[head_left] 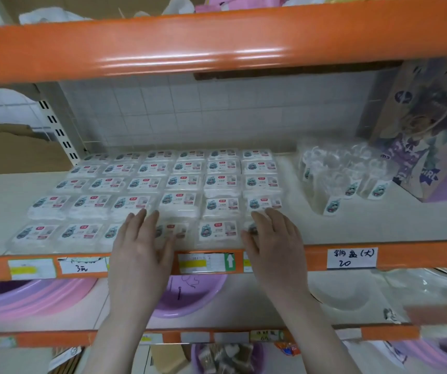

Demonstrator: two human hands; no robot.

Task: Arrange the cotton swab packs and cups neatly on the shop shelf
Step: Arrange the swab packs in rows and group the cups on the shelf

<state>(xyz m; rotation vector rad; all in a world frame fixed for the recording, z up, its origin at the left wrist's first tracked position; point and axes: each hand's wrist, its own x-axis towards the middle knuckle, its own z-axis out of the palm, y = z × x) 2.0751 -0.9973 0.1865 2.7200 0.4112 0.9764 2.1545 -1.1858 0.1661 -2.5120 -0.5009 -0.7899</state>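
Observation:
Several clear cotton swab packs [179, 182] with white labels lie in neat rows and columns on the white shelf [352, 228]. To their right stands a cluster of clear plastic cups [344, 179] in wrapping, with small labels. My left hand [141, 238] lies flat, fingers straight, on the front-row packs near the middle. My right hand [273, 236] rests with fingers spread on the front-right pack [252, 228], its thumb at the pack's left edge. One front-row pack [218, 232] shows between the hands.
An orange beam [217, 47] crosses overhead; another orange rail [406, 255] with price tags fronts the shelf. A purple printed box [433, 125] stands at the far right. Pink and purple basins [184, 295] and a white bowl [344, 295] sit on the shelf below.

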